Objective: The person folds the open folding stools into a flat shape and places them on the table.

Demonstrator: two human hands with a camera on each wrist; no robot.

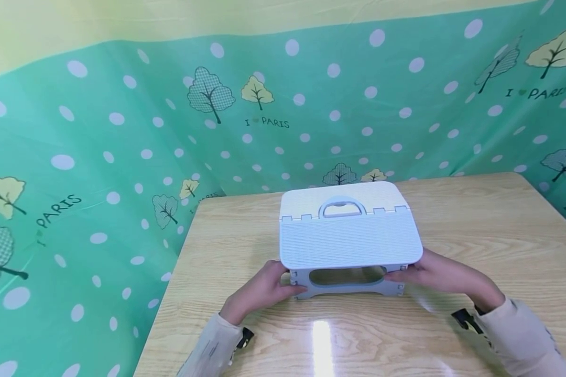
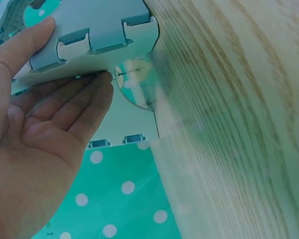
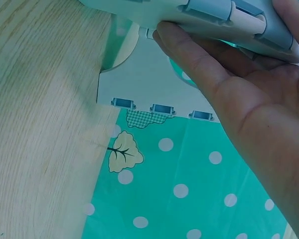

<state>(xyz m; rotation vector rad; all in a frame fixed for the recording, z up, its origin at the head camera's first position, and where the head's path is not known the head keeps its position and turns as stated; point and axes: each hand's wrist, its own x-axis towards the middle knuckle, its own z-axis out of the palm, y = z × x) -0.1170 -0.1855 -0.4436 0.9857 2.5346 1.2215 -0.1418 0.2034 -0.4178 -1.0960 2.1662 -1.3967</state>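
Observation:
A folding step stool (image 1: 349, 241) stands unfolded and upright on the wooden table, its top half white and half pale blue. An arched handle (image 1: 342, 201) lies at the seam of the top. My left hand (image 1: 264, 288) grips the stool's left side, with the thumb on the front leg panel and the fingers behind its edge. On the opposite side, my right hand (image 1: 436, 272) holds the same panel in the same way. Both wrist views show the hinged panel (image 2: 89, 35) between thumb and fingers. An oval opening (image 1: 346, 276) runs through the front panel.
The light wood table (image 1: 236, 225) extends to both sides of the stool. A green dotted cloth (image 1: 122, 209) with printed trees hangs behind and to the left. Small black straps (image 1: 467, 319) show at the sleeves.

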